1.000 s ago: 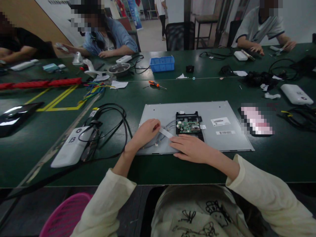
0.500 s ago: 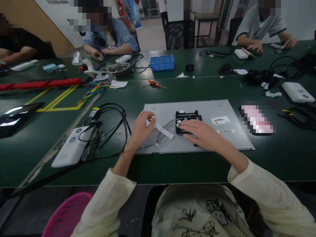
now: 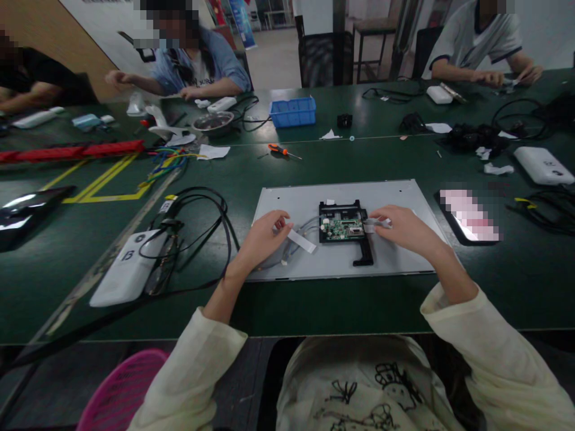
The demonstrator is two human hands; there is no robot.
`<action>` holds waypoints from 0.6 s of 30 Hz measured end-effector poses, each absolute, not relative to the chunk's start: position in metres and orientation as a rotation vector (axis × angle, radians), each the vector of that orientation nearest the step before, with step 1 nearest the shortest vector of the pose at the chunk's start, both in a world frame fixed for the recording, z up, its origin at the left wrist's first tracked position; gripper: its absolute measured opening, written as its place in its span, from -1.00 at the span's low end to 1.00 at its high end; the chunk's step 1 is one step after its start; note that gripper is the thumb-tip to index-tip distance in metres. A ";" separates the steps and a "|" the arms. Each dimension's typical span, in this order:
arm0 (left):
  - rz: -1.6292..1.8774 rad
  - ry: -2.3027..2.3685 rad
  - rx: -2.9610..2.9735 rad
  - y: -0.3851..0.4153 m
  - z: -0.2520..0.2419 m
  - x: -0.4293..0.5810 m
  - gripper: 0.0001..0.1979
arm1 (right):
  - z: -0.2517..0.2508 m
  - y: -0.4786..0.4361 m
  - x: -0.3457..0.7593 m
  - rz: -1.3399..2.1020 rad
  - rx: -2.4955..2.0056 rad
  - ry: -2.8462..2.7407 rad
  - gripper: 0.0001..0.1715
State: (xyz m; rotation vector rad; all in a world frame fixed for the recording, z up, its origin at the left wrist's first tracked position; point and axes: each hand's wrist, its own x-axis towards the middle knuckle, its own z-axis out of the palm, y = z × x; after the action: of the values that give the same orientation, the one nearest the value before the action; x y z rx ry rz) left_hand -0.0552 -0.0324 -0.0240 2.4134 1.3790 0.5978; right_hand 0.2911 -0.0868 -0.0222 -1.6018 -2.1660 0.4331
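A green circuit board (image 3: 344, 228) sits in a black plastic frame (image 3: 363, 251) on the back of a flat grey panel (image 3: 404, 263). My left hand (image 3: 268, 238) is closed at the upper end of a white strip (image 3: 303, 241), which slants across thin grey cables (image 3: 309, 226) left of the board. The exact grip is partly hidden by my fingers. At the board's right edge, my right hand (image 3: 406, 227) pinches a short grey-white strip (image 3: 381, 222) between thumb and fingers. Whether that strip is fixed to the board cannot be made out.
A phone (image 3: 469, 216) lies right of the panel. On the left are a white power bank (image 3: 126, 269) and looped black cables (image 3: 224, 206). Beyond the panel are an orange screwdriver (image 3: 281, 149), a blue basket (image 3: 293, 112) and a metal bowl (image 3: 213, 123). Several people sit opposite.
My right hand has moved right, off the circuit board, uncovering it, and now holds a grey-white strip. My left hand has shifted slightly right and down to the white strip's end.
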 end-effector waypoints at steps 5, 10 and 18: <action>0.572 1.345 2.428 -0.033 -0.023 -0.056 -0.75 | -0.025 -0.086 0.288 0.459 -1.587 -2.200 -0.70; 0.543 1.365 2.429 -0.032 -0.022 -0.058 -0.77 | -0.024 -0.087 0.287 0.495 -1.616 -2.182 -0.72; 0.548 1.360 2.417 -0.029 -0.023 -0.062 -0.79 | -0.029 -0.085 0.287 0.524 -1.607 -2.177 -0.78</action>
State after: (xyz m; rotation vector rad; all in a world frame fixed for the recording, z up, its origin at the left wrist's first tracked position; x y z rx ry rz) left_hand -0.0617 -0.0288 -0.0230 2.4168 1.3599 0.5479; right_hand 0.2869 -0.0854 -0.0293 -1.6074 -2.1772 0.5239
